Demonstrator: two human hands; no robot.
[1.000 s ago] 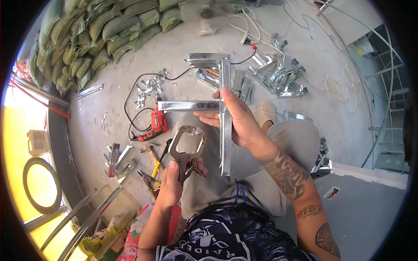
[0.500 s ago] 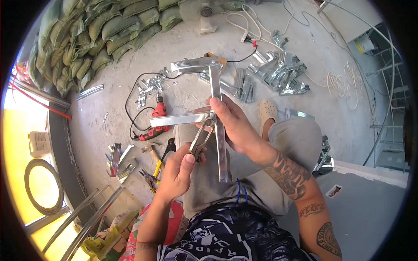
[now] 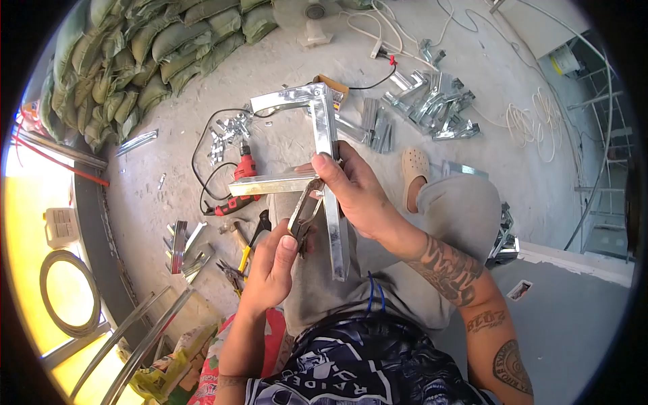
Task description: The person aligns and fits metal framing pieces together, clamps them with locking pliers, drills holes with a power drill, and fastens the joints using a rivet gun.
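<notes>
My right hand (image 3: 358, 196) grips a shiny F-shaped bracket (image 3: 323, 125) of metal channel, thumb pressed on the upright just above its middle joint. Two arms of the bracket point left, and its lower end hangs over my lap. My left hand (image 3: 271, 263) is closed around the handles of metal pliers (image 3: 301, 217), which look like locking pliers. Their jaws are at the joint of the middle arm and the upright; my fingers partly hide the handles. On the floor just beyond the middle arm lies a red corded drill (image 3: 246, 165).
Cut metal channel pieces (image 3: 439, 104) are heaped at the upper right. Small metal brackets (image 3: 229, 135) lie beyond the drill. A hammer (image 3: 236, 233) and yellow-handled cutters (image 3: 233, 273) rest at my left. Green sandbags (image 3: 175, 40) are stacked at the upper left.
The bracket has turned slightly, showing more of the upright's broad face, and its top has shifted left. The pliers and both hands have moved slightly left with it.
</notes>
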